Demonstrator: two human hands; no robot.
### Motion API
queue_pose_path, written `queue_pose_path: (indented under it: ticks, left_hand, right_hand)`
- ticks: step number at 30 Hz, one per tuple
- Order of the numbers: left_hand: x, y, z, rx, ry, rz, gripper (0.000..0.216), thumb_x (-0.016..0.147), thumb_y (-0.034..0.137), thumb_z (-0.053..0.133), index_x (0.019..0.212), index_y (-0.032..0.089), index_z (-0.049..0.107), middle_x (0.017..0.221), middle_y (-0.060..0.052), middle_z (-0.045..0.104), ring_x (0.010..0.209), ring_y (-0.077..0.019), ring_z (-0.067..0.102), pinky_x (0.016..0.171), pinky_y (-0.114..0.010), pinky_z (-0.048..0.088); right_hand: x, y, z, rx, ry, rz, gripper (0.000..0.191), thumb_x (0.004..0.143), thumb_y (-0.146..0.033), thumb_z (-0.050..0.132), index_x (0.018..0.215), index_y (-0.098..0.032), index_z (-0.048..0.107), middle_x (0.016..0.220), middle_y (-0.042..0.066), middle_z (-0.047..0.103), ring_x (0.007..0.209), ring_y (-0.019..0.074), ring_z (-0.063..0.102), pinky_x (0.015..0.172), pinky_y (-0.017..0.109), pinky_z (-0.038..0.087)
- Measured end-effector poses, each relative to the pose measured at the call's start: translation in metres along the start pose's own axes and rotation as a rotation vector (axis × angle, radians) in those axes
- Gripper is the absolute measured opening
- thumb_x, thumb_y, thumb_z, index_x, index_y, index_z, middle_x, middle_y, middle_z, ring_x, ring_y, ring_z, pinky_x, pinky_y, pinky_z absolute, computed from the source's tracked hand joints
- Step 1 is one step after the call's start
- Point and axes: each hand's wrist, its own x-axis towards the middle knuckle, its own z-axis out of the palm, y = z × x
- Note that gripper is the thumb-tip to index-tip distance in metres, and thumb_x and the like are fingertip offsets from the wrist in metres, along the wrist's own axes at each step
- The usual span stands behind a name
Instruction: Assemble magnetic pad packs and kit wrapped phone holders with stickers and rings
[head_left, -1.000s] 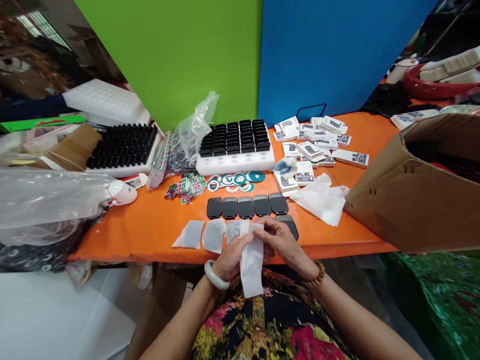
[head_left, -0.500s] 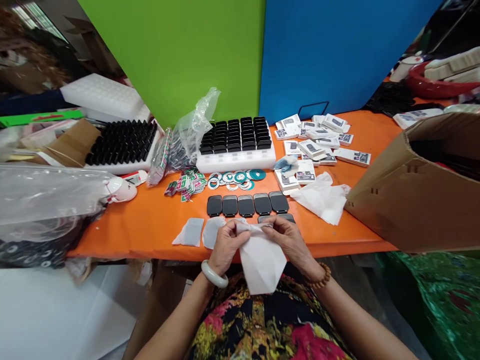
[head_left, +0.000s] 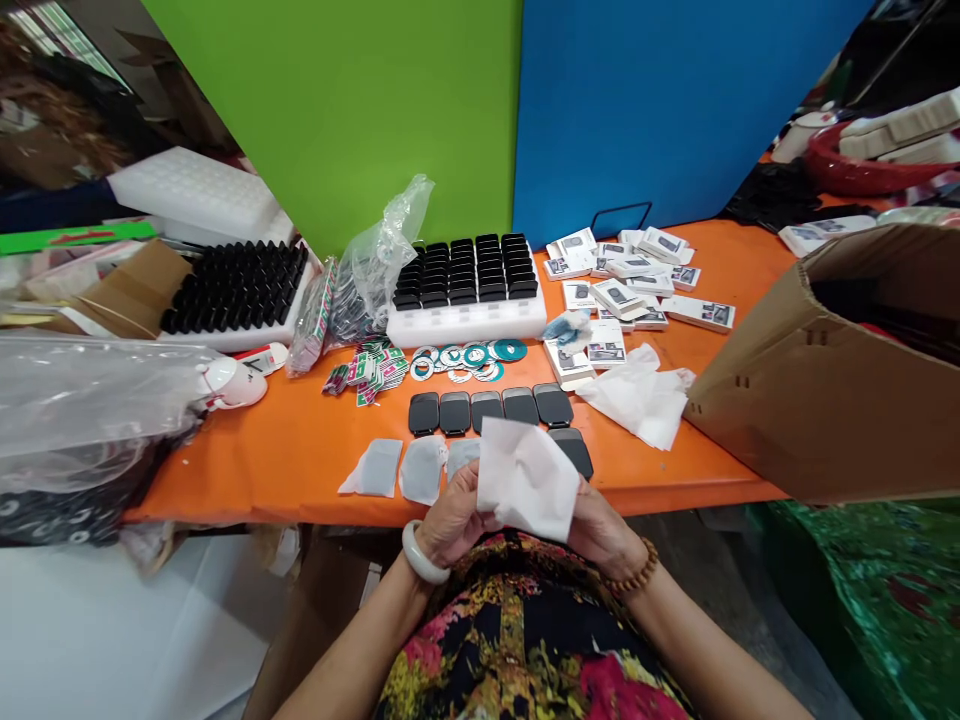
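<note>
A soft white pouch (head_left: 527,475) is held up in front of me, its wide face toward the camera. My left hand (head_left: 454,520) pinches its left edge, with the fingertips partly behind the cloth. At its right edge my right hand (head_left: 604,530) grips it, most fingers hidden by the pouch. Just beyond, a row of flat black rounded-square devices (head_left: 487,408) lies on the table, and one more black device (head_left: 574,453) lies nearer me. To the left are similar grey-looking pieces inside thin white pouches (head_left: 422,470); the rightmost is partly covered by my left hand and the held pouch.
Behind the devices lie teal-and-white rings (head_left: 476,356), small printed cards (head_left: 369,370) and a white foam tray (head_left: 469,322) of black pieces. Small white boxes (head_left: 607,343) and crumpled white pouches (head_left: 637,395) are right. A cardboard box (head_left: 817,380) borders the table's right side.
The pouch has swung up from hanging down toward my lap to standing above my hands. Both hands have moved slightly lower, nearer my body, still holding it.
</note>
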Motion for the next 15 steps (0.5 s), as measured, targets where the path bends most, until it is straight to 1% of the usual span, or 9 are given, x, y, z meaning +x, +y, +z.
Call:
queue_pose_path:
  ticks: [2,3,5,6,7,8,10,12,15]
  left_hand:
    - [-0.006,0.008,-0.006,0.139,-0.118,-0.004,0.040,0.050,0.033,0.086,0.075,0.018,0.058,0.057,0.006,0.048,0.043,-0.0028,0.031,0.041,-0.018,0.023]
    - [-0.010,0.014,-0.008,0.227,-0.192,0.000,0.040,0.052,0.034,0.085,0.074,0.018,0.056,0.058,0.005,0.048,0.043,-0.0033,0.032,0.042,-0.018,0.024]
    - [-0.015,0.031,-0.012,0.492,-0.349,0.008,0.035,0.059,0.034,0.081,0.080,0.019,0.056,0.063,0.004,0.053,0.048,-0.0060,0.040,0.046,-0.019,0.030]
    - [-0.016,0.040,-0.013,0.687,-0.406,0.029,0.030,0.064,0.030,0.077,0.086,0.020,0.058,0.068,0.003,0.056,0.054,-0.0082,0.045,0.050,-0.020,0.033]
    - [-0.017,0.048,-0.012,0.910,-0.439,0.070,0.025,0.070,0.025,0.071,0.091,0.020,0.060,0.073,0.001,0.058,0.060,-0.0105,0.049,0.056,-0.022,0.035]
    - [-0.016,0.054,-0.012,1.137,-0.451,0.130,0.019,0.074,0.020,0.065,0.092,0.020,0.061,0.075,0.000,0.060,0.065,-0.0125,0.051,0.060,-0.023,0.036]
    - [-0.013,0.060,-0.010,1.511,-0.441,0.258,0.012,0.078,0.013,0.055,0.083,0.019,0.063,0.074,-0.001,0.060,0.070,-0.0146,0.052,0.064,-0.025,0.034]
    - [-0.008,0.061,-0.009,1.690,-0.448,0.309,0.015,0.082,0.013,0.050,0.076,0.018,0.062,0.070,-0.001,0.058,0.068,-0.0149,0.052,0.063,-0.026,0.032]
    - [-0.003,0.057,-0.013,1.724,-0.442,0.342,0.016,0.087,0.019,0.048,0.077,0.018,0.060,0.071,-0.001,0.058,0.069,-0.0151,0.051,0.063,-0.026,0.032]
  right_hand:
    - [-0.009,-0.006,-0.007,-0.016,-0.126,0.016,0.051,0.062,-0.069,0.069,0.070,-0.019,0.062,0.060,0.001,0.055,0.050,0.0120,0.047,0.048,0.025,0.042]
    - [-0.013,-0.011,-0.010,-0.065,-0.214,0.001,0.050,0.065,-0.067,0.068,0.068,-0.018,0.061,0.060,0.001,0.054,0.051,0.0119,0.048,0.049,0.025,0.043]
    - [-0.018,-0.022,-0.015,-0.296,-0.392,-0.056,0.040,0.076,-0.058,0.065,0.069,-0.018,0.060,0.066,0.000,0.056,0.059,0.0126,0.052,0.058,0.026,0.046]
    - [-0.019,-0.027,-0.016,-0.465,-0.439,-0.098,0.032,0.082,-0.050,0.062,0.073,-0.019,0.061,0.072,0.001,0.058,0.067,0.0134,0.054,0.064,0.027,0.047]
    - [-0.019,-0.031,-0.017,-0.641,-0.449,-0.147,0.025,0.087,-0.042,0.059,0.078,-0.019,0.061,0.078,0.001,0.059,0.073,0.0139,0.054,0.070,0.029,0.047]
    - [-0.019,-0.034,-0.016,-0.797,-0.427,-0.200,0.020,0.091,-0.036,0.054,0.082,-0.019,0.061,0.083,0.002,0.059,0.077,0.0139,0.054,0.073,0.029,0.046]
    - [-0.017,-0.036,-0.014,-1.001,-0.367,-0.291,0.018,0.094,-0.027,0.048,0.084,-0.020,0.060,0.084,0.002,0.057,0.076,0.0132,0.052,0.071,0.027,0.045]
    - [-0.015,-0.033,-0.012,-1.053,-0.344,-0.332,0.016,0.094,-0.023,0.047,0.084,-0.020,0.059,0.083,0.001,0.055,0.074,0.0126,0.051,0.068,0.026,0.045]
    - [-0.010,-0.025,-0.017,-1.002,-0.319,-0.314,0.008,0.092,-0.024,0.050,0.092,-0.021,0.058,0.089,0.001,0.058,0.077,0.0128,0.053,0.071,0.026,0.047]
